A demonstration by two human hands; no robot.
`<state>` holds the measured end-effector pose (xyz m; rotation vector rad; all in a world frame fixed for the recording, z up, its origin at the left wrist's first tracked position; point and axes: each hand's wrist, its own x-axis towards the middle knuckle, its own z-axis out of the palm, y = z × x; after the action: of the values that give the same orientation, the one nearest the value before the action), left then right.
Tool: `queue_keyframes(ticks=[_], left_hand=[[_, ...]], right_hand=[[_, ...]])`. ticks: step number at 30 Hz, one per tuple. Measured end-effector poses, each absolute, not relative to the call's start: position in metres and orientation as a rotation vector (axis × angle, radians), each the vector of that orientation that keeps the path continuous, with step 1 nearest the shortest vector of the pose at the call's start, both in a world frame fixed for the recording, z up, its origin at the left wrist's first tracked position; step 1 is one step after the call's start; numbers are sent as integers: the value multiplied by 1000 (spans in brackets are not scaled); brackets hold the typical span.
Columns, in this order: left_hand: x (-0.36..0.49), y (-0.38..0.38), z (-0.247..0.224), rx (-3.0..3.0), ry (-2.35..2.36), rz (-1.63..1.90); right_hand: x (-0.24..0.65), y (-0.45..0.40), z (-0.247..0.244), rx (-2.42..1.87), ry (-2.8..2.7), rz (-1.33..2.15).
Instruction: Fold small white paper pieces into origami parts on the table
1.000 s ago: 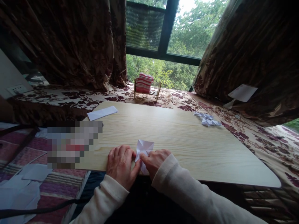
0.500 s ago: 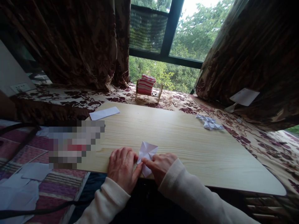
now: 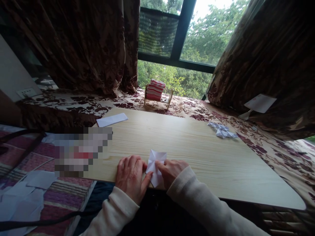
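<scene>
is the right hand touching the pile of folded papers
No, the right hand is on the creased paper by the near edge of the table, apart from the pile of folded papers.

Both hands low on the surface point(image 3: 192, 144), left half of the near edge, close together. Left hand point(image 3: 130, 175) palm down, fingers bent side by side toward the far edge, thumb splayed toward the right hand. Right hand point(image 3: 172, 170) angles inward: index finger points left, other fingers curl under, tips hidden. Index tip sits farther from the near edge than the left thumb tip, no contact. Left forearm point(image 3: 115, 209) and right forearm point(image 3: 209, 203) converge, sleeved to the wrists.
</scene>
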<state>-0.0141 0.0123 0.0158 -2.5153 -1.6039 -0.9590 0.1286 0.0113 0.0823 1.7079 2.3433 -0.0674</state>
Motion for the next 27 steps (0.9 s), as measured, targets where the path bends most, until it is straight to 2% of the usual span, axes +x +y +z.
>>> queue_keyframes(ticks=[8, 17, 27], left_hand=[[-9, 7, 18, -2452, -1624, -1017], [-12, 19, 25, -2664, -1624, -1039], [-11, 35, 27, -2724, -1509, -927]], right_hand=[[133, -6, 73, 1714, 2428, -16], [135, -6, 70, 1699, 2413, -21], [135, 4, 71, 1704, 2417, -76]])
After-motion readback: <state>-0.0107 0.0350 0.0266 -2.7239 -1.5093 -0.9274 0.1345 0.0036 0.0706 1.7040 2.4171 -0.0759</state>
